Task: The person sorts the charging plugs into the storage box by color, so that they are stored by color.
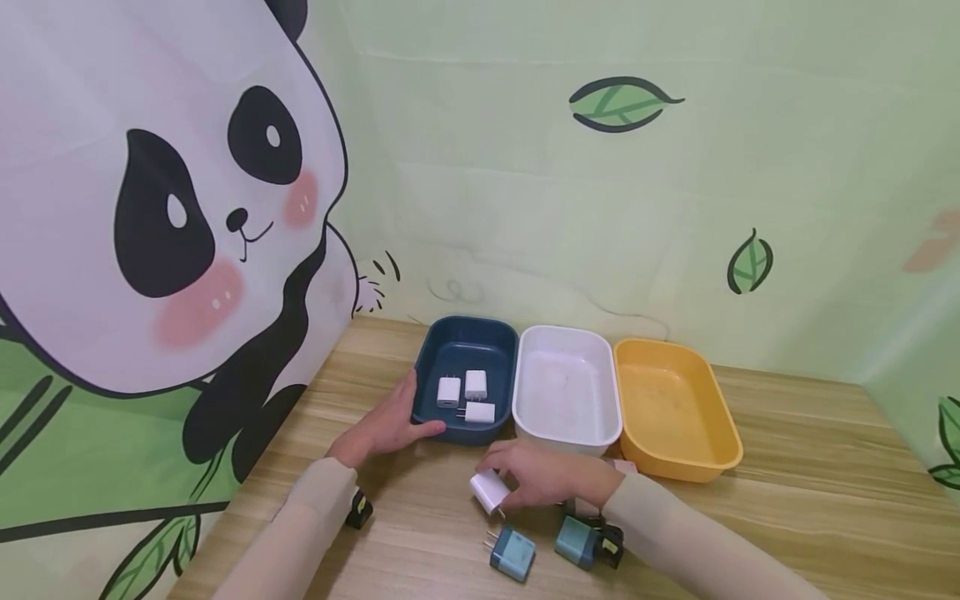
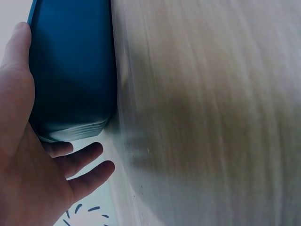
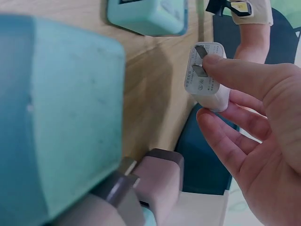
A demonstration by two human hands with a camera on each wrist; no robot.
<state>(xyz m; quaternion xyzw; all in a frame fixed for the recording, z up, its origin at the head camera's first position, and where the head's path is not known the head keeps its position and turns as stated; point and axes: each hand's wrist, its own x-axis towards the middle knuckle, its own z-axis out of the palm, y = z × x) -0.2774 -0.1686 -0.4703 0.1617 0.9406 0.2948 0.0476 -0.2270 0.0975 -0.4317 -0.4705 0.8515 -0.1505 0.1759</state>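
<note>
Charger point(image 1: 489, 492), small white plastic block with two flat metal prongs point(image 3: 199, 71), is pinched in the right hand point(image 1: 536, 471): thumb at the prong end, fingers at the far side, no slack around it. Placed just nearer the person than the dark blue rectangular tray point(image 1: 468, 346), slightly right of its middle; looks clear of the wood-grain table point(image 1: 405, 500). Key relation: blue tray lies beyond the grip and a bit left; charger's long axis slants, prong end back toward the person, plain end toward the tray. Left hand point(image 1: 382, 429) is nearer the blue tray, touching its near left corner, thumb against near wall, other fingers mostly straight and spread, no charger in it. Three white plastic chargers point(image 1: 448, 392) lie on the blue tray's floor. White rectangular tray point(image 1: 567, 392) just right of it, yellow rectangular tray point(image 1: 675, 408) farther right. Two boxy teal chargers point(image 1: 513, 553) are on the table, nearer the person and rightward of the blue tray.
</note>
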